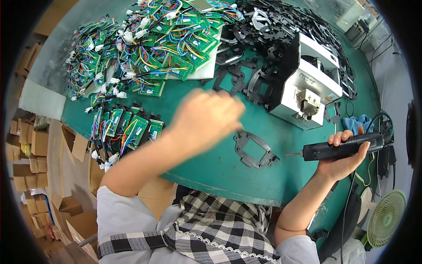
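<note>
Right hand (347, 156) clamped on driver (340, 147), tip aimed left at bracket (255, 149), centre | left hand (206, 116) blurred above desk (220, 167), grip unclear, possibly closed | boards (127, 127) queued left.

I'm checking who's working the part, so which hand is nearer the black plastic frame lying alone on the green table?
Left. The left hand, blurred, hovers just left of the black frame, at its upper-left corner. The right hand is farther right, gripping a black electric screwdriver whose tip points toward the frame.
</note>
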